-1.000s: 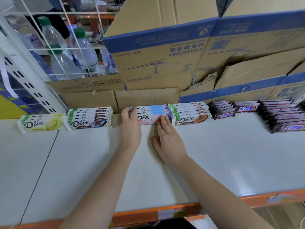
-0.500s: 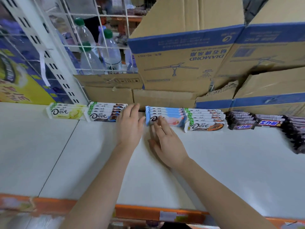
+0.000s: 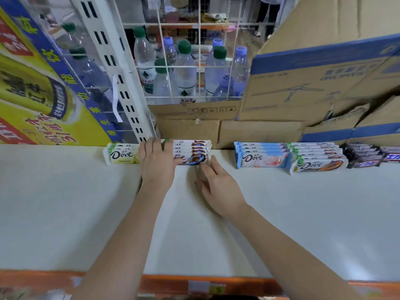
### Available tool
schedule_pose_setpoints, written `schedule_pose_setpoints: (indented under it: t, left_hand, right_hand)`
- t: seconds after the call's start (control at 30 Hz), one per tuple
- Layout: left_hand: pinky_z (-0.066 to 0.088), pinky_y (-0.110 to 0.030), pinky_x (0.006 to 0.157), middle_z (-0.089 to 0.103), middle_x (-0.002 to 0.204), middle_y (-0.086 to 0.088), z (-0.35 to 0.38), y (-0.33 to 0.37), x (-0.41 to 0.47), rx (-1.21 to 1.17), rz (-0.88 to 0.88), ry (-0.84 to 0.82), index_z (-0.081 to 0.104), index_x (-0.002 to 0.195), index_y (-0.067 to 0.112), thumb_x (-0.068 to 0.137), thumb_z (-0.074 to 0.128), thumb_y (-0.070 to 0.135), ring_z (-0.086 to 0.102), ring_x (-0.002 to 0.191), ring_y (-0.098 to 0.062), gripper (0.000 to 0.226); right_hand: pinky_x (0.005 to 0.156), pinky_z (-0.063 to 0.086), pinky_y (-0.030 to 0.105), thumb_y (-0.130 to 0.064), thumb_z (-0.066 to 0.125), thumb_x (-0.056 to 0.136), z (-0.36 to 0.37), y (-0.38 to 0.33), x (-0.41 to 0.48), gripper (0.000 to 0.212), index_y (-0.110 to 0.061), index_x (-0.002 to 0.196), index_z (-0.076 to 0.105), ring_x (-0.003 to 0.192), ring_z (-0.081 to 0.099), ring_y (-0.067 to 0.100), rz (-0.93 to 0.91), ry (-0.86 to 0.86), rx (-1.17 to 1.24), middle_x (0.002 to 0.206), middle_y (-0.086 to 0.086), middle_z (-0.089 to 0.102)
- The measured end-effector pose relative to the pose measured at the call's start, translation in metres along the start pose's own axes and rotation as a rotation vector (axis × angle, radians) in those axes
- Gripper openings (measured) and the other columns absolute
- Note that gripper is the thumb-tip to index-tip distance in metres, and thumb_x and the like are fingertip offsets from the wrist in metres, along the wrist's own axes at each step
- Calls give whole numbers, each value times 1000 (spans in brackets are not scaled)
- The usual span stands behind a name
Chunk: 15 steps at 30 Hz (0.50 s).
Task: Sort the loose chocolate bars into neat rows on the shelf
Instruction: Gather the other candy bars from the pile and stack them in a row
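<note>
Several rows of Dove bars lie along the back of the white shelf (image 3: 281,213). My left hand (image 3: 157,163) lies flat over the left end of the white-and-brown Dove row (image 3: 192,151), fingers straight. My right hand (image 3: 218,185) touches that row's right front corner with straight fingertips. A yellow Dove row (image 3: 121,154) lies just left of my left hand. To the right lie a blue Dove row (image 3: 263,154), another white-and-brown Dove row (image 3: 317,158) and dark Snickers bars (image 3: 365,155).
Cardboard boxes (image 3: 313,87) are stacked behind the bars. Water bottles (image 3: 184,70) stand behind a wire grid, beside a white slotted upright (image 3: 121,79). A yellow and blue carton (image 3: 41,87) fills the left. The shelf's orange front edge (image 3: 205,286) runs below.
The view has swung left. Both hands have left the blue Dove row and moved left to the white-and-brown row next to the yellow one.
</note>
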<state>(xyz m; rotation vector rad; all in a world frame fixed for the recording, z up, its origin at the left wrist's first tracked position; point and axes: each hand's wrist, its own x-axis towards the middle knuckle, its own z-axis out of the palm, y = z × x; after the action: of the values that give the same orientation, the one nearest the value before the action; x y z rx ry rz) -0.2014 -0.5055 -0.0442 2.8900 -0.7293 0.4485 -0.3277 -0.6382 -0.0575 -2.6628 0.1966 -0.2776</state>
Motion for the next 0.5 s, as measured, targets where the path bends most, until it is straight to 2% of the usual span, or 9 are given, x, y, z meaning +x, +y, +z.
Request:
schedule_pose_setpoints:
  t: [0.1,0.27,0.4,0.5]
  left_hand:
    - [17,-48,103,55,121,-23,5,-1,0,0,9,-1,54,118,9,76,66,46,41,122,-38,57]
    - [12,-48,100,56,116,-23,9,1,5,-35,10,-23,52,115,7,76,68,44,39,121,-38,56]
    - [11,-48,100,58,105,-22,8,8,5,-49,19,-21,53,111,5,72,72,43,43,116,-39,58]
    - [11,-46,100,59,102,-21,8,22,5,-88,-2,-28,56,111,6,67,76,42,47,111,-40,60]
  right_hand:
    - [102,37,34,-28,48,92,1,-5,1,55,-14,143,33,130,41,34,65,-12,-10,153,20,21]
    - [108,31,34,-29,49,93,5,-3,0,59,-13,146,28,136,33,34,64,-16,-34,154,18,21]
    - [105,36,38,-24,56,89,7,5,-4,57,-6,140,37,136,34,36,48,54,-41,153,22,19]
    - [103,39,36,-21,57,87,4,11,-6,57,-7,139,39,137,32,31,15,91,-45,156,15,13]
